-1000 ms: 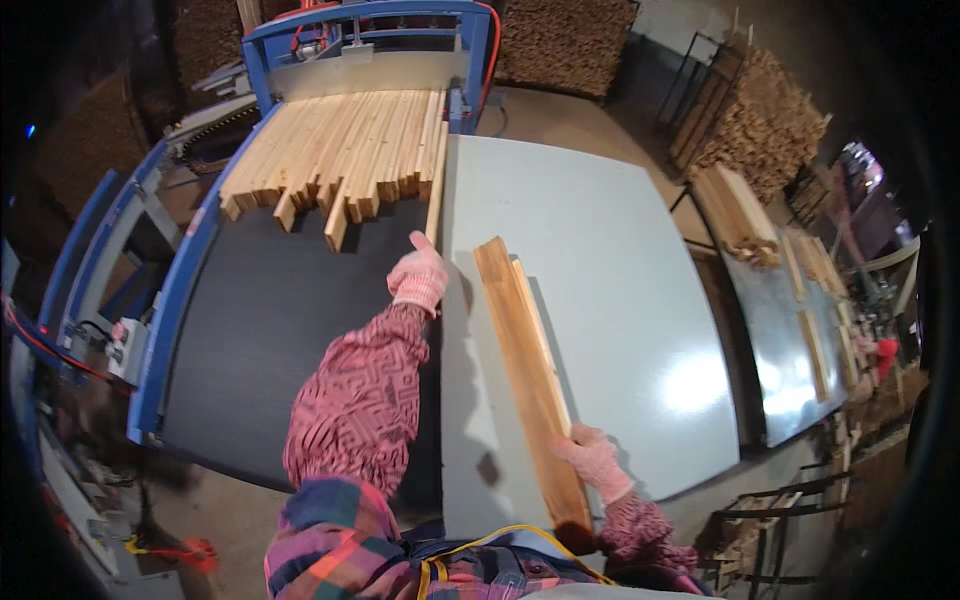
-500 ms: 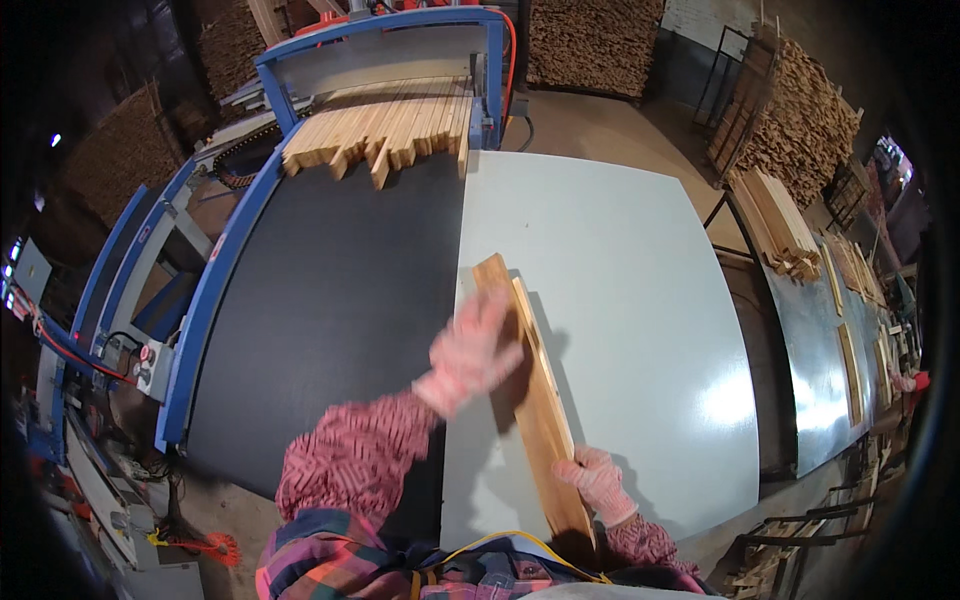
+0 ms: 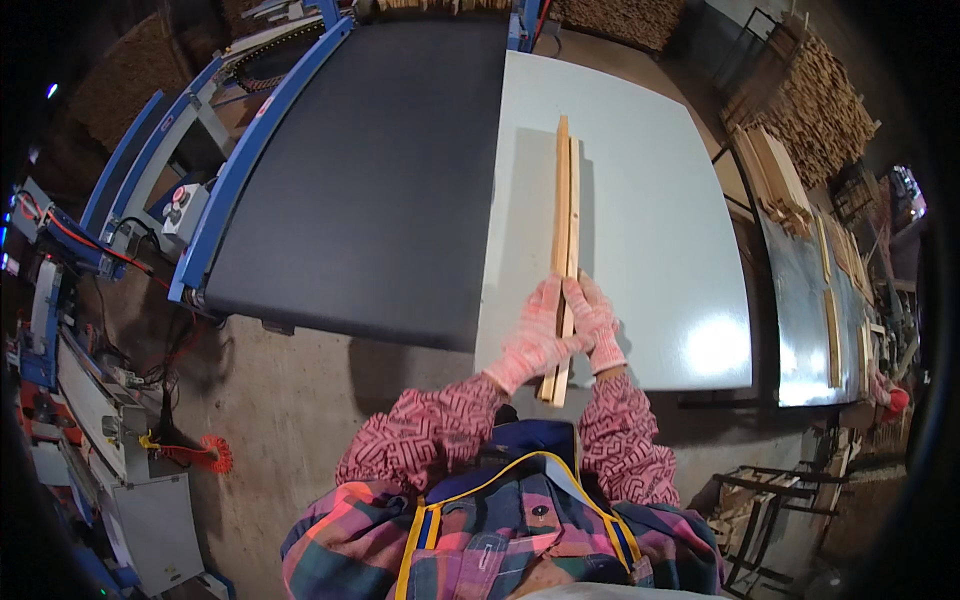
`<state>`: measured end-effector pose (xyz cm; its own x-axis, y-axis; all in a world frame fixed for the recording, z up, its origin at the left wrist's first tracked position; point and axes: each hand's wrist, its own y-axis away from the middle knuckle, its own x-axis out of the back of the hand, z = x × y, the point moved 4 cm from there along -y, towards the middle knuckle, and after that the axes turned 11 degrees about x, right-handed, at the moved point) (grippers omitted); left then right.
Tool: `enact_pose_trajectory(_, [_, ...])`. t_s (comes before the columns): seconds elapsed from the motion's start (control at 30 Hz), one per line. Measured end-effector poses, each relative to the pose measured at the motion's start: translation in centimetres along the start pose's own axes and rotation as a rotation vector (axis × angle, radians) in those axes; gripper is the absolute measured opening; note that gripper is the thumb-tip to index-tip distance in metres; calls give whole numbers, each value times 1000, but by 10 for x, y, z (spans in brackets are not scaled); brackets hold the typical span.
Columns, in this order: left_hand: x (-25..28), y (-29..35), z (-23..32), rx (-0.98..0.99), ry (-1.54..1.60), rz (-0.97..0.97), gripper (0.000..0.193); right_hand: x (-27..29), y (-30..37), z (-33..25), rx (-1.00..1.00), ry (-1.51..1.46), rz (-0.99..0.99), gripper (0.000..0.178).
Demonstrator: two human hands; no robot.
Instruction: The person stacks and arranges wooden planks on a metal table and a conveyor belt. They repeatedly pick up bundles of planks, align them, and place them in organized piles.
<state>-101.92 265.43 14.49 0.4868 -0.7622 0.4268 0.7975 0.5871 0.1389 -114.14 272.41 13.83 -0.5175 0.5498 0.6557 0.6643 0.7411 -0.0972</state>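
Observation:
Two long wooden strips lie side by side, pointing away from me over the pale table (image 3: 650, 180): the left strip (image 3: 561, 190) and the right strip (image 3: 574, 205). Their near ends stick out past my hands toward my body. In a pink and white knitted glove, my left hand (image 3: 533, 335) is closed round the strips from the left. My right hand (image 3: 595, 322), gloved alike, grips them from the right, its fingers close to those of the left. The strips' undersides and some fingertips are hidden.
Left of the table runs a wide black conveyor belt (image 3: 370, 170) with a blue side rail (image 3: 268, 130) and a control box (image 3: 184, 212). To the right, a metal-topped table (image 3: 800, 300) bears stacked boards (image 3: 772, 178). A person's red-gloved hand (image 3: 893, 397) shows at far right.
My left hand has come back from the strips' far part to beside my right hand. The strips now point more straight ahead, narrow edges up. My view has tipped down toward my body.

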Motion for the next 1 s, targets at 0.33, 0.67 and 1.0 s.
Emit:
enact_pose_trajectory(0.33, [50, 72, 71, -376, -29, 493, 95, 18, 153, 50, -49, -295, -304, 44])
enact_pose_trajectory(0.67, [-317, 77, 200, -697, -221, -369, 81, 175, 387, 219, -455, -150, -40, 53])
enact_pose_trajectory(1.0, [-689, 158, 300, -940, -1062, -1291, 68, 350, 448, 470, -897, 46, 319, 52])
